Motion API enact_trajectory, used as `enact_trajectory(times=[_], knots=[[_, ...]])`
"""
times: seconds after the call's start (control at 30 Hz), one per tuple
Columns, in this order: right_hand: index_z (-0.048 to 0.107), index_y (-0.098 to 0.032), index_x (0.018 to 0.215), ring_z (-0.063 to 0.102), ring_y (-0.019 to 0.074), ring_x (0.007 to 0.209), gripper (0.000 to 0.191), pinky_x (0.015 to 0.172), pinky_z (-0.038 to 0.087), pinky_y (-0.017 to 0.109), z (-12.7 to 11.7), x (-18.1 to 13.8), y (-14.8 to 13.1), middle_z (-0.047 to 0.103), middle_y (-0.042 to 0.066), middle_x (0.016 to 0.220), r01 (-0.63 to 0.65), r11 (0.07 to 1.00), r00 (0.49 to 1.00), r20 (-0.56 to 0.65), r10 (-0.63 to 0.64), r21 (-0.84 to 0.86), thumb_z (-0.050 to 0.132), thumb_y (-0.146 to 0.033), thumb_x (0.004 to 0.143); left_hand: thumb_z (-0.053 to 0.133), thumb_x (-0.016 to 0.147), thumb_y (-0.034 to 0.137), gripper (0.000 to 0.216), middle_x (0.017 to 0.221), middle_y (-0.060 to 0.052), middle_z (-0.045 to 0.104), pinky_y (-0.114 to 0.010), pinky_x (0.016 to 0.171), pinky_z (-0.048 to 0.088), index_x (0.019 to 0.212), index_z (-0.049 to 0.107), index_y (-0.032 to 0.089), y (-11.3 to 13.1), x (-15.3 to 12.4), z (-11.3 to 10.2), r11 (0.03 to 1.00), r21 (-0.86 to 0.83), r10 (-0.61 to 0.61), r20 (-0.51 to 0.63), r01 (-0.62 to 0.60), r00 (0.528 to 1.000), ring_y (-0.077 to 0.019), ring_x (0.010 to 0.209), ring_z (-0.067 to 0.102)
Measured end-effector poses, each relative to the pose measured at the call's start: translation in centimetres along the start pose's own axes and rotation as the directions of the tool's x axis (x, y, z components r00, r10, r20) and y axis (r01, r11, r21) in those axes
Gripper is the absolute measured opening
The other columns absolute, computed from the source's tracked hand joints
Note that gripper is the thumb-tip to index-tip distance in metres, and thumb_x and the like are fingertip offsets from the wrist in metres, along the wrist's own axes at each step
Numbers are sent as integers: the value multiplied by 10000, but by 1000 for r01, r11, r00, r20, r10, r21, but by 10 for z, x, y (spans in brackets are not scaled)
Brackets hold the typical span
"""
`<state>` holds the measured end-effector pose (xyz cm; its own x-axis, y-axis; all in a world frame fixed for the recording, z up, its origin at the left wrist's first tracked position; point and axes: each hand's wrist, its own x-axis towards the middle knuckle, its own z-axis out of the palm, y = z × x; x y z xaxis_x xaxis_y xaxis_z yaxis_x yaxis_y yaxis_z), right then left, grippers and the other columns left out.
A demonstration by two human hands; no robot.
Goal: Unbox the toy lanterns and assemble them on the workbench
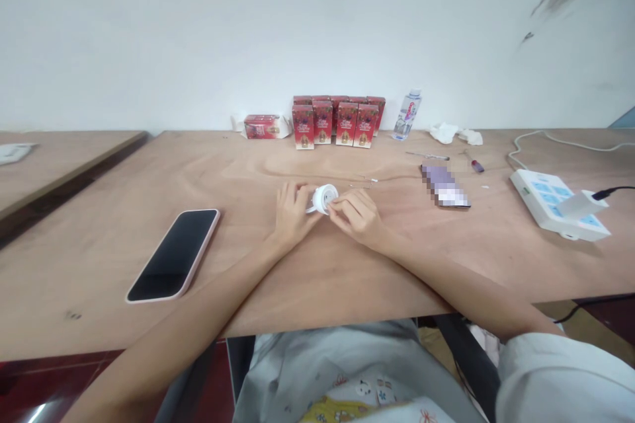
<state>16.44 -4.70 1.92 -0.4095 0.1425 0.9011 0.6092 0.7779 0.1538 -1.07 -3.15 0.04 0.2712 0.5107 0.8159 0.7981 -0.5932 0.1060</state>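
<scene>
Up against the wall, the lettering on your 4 front red cartons [322, 123] and water bottle [407, 116] is too small to read. Pink-cased smartphone [173, 256] left, white power strip [554, 199] right. Between your hands, the white cylindrical piece [325, 198]: left hand [292, 215] gripping it, right hand [360, 215] pinching its rim.

1. We read the round white part [325, 197] as smooth plastic.
2. Table [317, 291]: wood, grain showing, mostly matt.
3. Phone [173, 256]: glossy, glass-like front, smooth rim.
4. Red boxes [322, 124]: printed card, by our look.
5. Bottle [406, 116]: clear plastic.
6. Tissues [444, 133]: crumpled matt paper.
7. Power strip [530, 185]: smooth white plastic.
8. Shirt [288, 370]: creased cloth, we see no shine.
</scene>
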Motion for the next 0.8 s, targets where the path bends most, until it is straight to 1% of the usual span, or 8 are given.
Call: enact_trajectory(times=[0.17,0.27,0.4,0.57,0.67,0.8], knots=[[529,-184,744,620,153,673,123,626,474,288,-1,0,0,658,42,702,14,1000,1000,-16,-14,15,551,-87,817,567,827,431,317,953,-106,571,-347,728,394,995,564,162,-1,0,0,999,22,29,-29,-28,999,-242,857,524],[534,-190,743,620,152,684,124,639,485,292,-1,0,0,663,43,720,19,1000,1000,-2,-19,12,545,-95,822,559,830,436,317,953,-104,570,-345,731,402,995,561,166,-1,0,1,999,36,30,-28,-29,999,-242,863,525],[532,-198,741,610,144,688,129,660,492,293,-1,0,0,665,41,732,17,1000,1000,26,-17,5,542,-105,830,564,827,435,312,962,-99,568,-346,745,413,1000,555,176,-1,-1,1,1000,15,11,-11,-11,1000,-237,872,528],[539,-190,749,610,146,688,123,659,494,292,1,-1,2,657,44,722,53,999,999,3,-53,8,557,-89,817,566,823,445,324,960,-101,564,-353,743,427,998,548,173,-2,-1,1,1000,-12,15,-23,-15,1000,-240,875,530],[552,-189,773,617,147,715,113,670,499,300,2,-3,3,661,47,744,62,998,998,25,-62,14,551,-89,823,567,820,449,326,961,-97,562,-359,758,437,999,546,177,-3,0,2,998,-64,-3,6,4,1000,-238,887,534],[560,-193,765,621,141,728,120,678,510,295,2,-3,4,661,39,742,98,995,994,42,-97,-26,551,-94,831,580,813,438,327,981,-103,568,-358,778,455,996,536,171,-4,1,3,985,-170,4,36,2,999,-230,905,543]])
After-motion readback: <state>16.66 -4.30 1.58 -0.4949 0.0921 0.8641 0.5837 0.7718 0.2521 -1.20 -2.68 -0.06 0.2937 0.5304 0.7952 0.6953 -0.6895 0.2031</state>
